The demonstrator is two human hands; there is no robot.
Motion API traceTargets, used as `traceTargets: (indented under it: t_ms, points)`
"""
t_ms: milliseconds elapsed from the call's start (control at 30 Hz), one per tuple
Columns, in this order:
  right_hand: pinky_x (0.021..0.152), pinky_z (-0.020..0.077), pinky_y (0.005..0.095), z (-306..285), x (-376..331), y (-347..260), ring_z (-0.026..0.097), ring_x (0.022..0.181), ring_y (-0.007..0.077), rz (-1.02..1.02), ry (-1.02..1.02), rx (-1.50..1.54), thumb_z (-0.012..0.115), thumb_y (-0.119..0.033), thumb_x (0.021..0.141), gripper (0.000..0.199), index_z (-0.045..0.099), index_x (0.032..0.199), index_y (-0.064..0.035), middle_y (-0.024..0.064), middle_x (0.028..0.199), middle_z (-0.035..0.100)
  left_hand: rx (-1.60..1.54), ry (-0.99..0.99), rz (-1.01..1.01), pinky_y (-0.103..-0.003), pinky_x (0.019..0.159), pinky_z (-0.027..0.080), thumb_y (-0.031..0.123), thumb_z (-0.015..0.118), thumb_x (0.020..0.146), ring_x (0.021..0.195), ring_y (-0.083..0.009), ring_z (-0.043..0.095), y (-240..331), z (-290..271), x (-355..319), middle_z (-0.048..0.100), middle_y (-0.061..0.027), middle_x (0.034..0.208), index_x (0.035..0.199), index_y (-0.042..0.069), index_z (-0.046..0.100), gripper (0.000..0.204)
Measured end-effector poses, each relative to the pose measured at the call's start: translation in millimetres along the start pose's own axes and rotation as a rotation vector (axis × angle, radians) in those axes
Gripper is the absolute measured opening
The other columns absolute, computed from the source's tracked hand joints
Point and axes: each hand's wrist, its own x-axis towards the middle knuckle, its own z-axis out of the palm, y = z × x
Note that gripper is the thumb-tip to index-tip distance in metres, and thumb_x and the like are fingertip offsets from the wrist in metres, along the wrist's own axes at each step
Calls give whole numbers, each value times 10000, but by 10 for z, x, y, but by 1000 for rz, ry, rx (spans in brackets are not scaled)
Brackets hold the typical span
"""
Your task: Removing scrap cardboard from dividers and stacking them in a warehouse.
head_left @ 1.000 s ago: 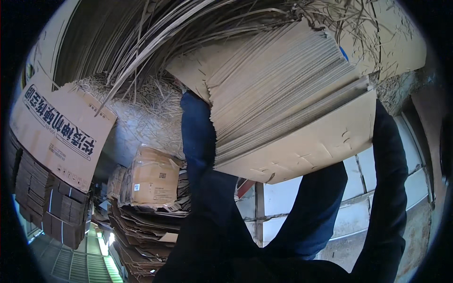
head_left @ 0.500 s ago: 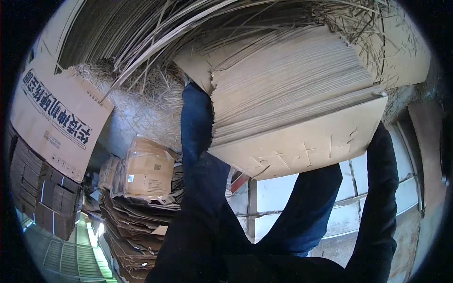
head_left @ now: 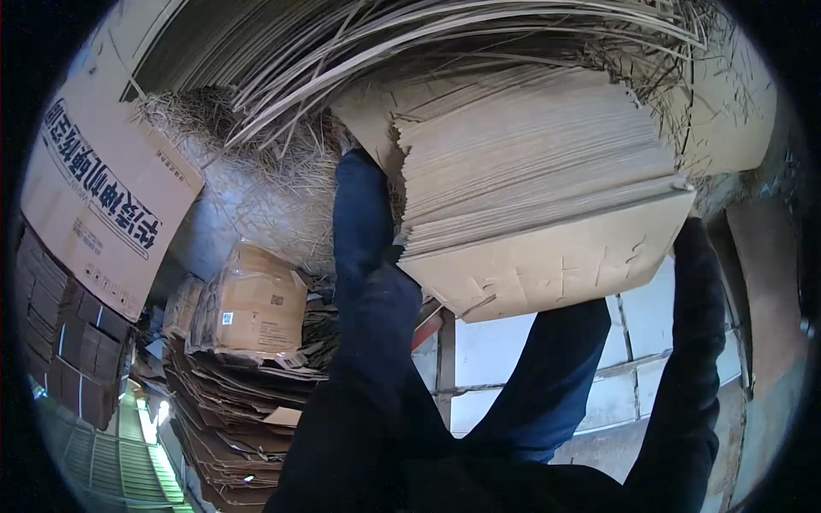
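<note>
A thick stack of tan cardboard sheets (head_left: pixel 534 162) leans in front of me above my legs. Its nearest sheet faces me with crease or cut marks, and the left ends of the sheets form a ragged edge. My left arm in a dark sleeve (head_left: pixel 386 312) reaches up to the stack's lower left corner; that hand is hidden behind arm and cardboard. Along the right side runs my right arm, also dark-sleeved (head_left: pixel 697 316), ending at the stack's right edge. The fingers there are out of sight, so their grip cannot be made out.
Long thin cardboard strips (head_left: pixel 359 56) and shredded scraps (head_left: pixel 282 175) lie beyond the stack. At left stand a large printed carton sheet (head_left: pixel 103 205), a plastic-wrapped bundle (head_left: pixel 261 303) on a pile of flattened cardboard (head_left: pixel 231 419), and dark bundles (head_left: pixel 85 342). Pale panels (head_left: pixel 496 350) lie below.
The stack's lower left corner has shifted right and slightly up, and its right end sits a little lower. Both arms stay beside it. The whole view has shifted slightly.
</note>
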Motion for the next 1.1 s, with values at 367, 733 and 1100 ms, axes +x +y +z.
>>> traceTargets:
  t_ms: [367, 733, 1100]
  points:
    - [1124, 343, 381, 2626, -193, -1965, 482, 1322, 281, -546, -657, -1015, 442, -281, 1021, 482, 466, 1407, 6, 174, 1417, 517, -443, -154, -316, -315, 819, 467, 479, 504, 990, 918, -140, 572, -675, 118, -854, 647, -49, 1025, 1128, -1, 646, 518]
    - [917, 510, 451, 3067, 1802, -591, 640, 961, 364, -972, -511, -1792, 521, -398, 973, 422, 597, 1296, -137, 140, 1352, 554, -33, -106, -138, -290, 758, 460, 451, 560, 967, 839, -128, 577, -330, -58, 21, 666, -32, 945, 1074, -7, 678, 485]
    - [824, 504, 488, 2927, 1575, -1158, 630, 956, 409, -432, -193, -1693, 636, -299, 838, 403, 651, 1177, -83, 248, 1077, 648, 1326, -227, 41, -435, 785, 537, 737, 653, 714, 875, -361, 694, 509, 67, 470, 720, -196, 894, 936, 60, 751, 719]
